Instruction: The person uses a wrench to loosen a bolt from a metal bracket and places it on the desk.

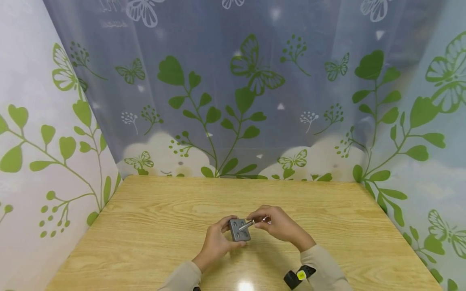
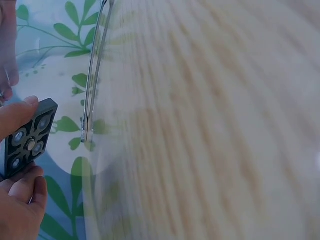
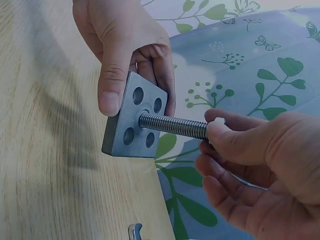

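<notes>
My left hand [image 1: 214, 242] grips a square grey metal plate [image 3: 134, 114] by its edges, the thumb on one side and fingers on the other. Four round holes show near the plate's corners. From its centre sticks out a threaded bolt [image 3: 175, 125]. My right hand [image 1: 280, 224] pinches the bolt's far end between thumb and fingers, where a small pale bit [image 3: 219, 121] shows. In the left wrist view the plate's other face [image 2: 40, 122] is visible, with a round bolt end [image 2: 31, 145] at the middle. Both hands hold these parts above the table.
A wood-grain table [image 1: 164, 210] lies below, backed by a curtain [image 1: 218, 40] printed with leaves and butterflies. A black and yellow device [image 1: 301, 275] sits at my right wrist. A thin shiny metal strip [image 2: 91, 85], of unclear kind, crosses the left wrist view.
</notes>
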